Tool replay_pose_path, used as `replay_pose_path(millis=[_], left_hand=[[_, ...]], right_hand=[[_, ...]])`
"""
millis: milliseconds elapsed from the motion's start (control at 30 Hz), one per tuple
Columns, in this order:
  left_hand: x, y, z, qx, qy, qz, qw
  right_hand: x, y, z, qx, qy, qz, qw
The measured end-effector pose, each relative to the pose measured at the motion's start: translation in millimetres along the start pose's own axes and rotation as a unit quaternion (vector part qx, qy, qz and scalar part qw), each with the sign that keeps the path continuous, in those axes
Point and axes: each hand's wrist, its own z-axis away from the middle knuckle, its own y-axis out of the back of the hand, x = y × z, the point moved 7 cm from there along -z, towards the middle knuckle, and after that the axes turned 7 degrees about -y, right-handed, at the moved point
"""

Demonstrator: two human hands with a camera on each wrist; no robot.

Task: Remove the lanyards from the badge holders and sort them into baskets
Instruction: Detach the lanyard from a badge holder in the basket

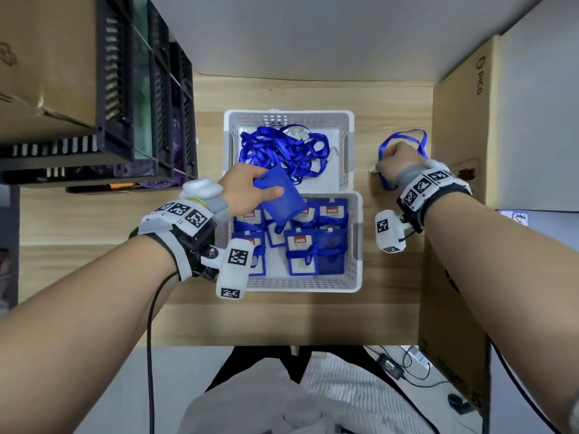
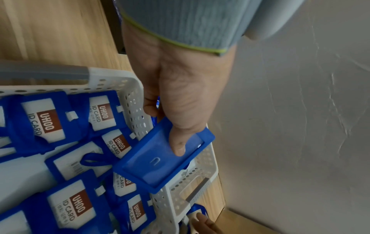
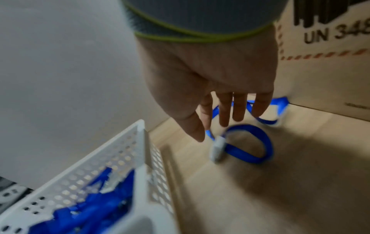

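My left hand [image 1: 266,183] pinches an empty blue badge holder [image 1: 282,198] by one end, thumb on top, above the seam between two white baskets. In the left wrist view the holder [image 2: 160,163] hangs over the near basket's wall [image 2: 138,101], with no strap on it. The near basket [image 1: 358,239] holds several blue holders with UHOO cards [image 1: 300,255]. The far basket [image 1: 289,113] holds a pile of blue lanyards [image 1: 282,148]. My right hand [image 1: 396,161] is right of the far basket, low over the table. Its thumb and forefinger [image 3: 204,133] pinch a loose blue lanyard [image 3: 260,136] near the white clip.
A tall cardboard box [image 1: 457,151] stands close on the right, just beyond the loose lanyard. Black crates [image 1: 141,104] and another carton fill the left side. Bare wooden table [image 1: 313,317] lies in front of the near basket.
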Motion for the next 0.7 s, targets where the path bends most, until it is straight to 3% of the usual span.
replay_pose_path(millis=[133,233,300,533,600,700], left_hand=[[-1.4,10.4,3.4,0.030,0.017,0.060,0.998],[-8.6,16.7,5.5,0.053,0.038,0.104,0.992],[-6.7,20.3,10.4,0.065,0.042,0.117,0.990],[-30.4,26.5,27.9,0.084,0.048,0.146,0.984],[-35.7,27.0,31.9,0.088,0.049,0.154,0.983],[-41.2,26.7,33.3,0.095,0.053,0.161,0.981]], right_hand=[[-44.4,29.3,24.7,0.065,0.080,-0.082,0.991],[-98.0,23.2,56.7,0.023,0.192,-0.083,0.978],[-123.8,5.8,72.3,-0.028,0.226,-0.053,0.972],[-121.2,-67.9,72.9,-0.131,0.171,0.166,0.962],[-114.8,-77.1,75.1,-0.142,0.163,0.181,0.959],[-112.0,-69.8,75.8,-0.100,0.155,0.136,0.973]])
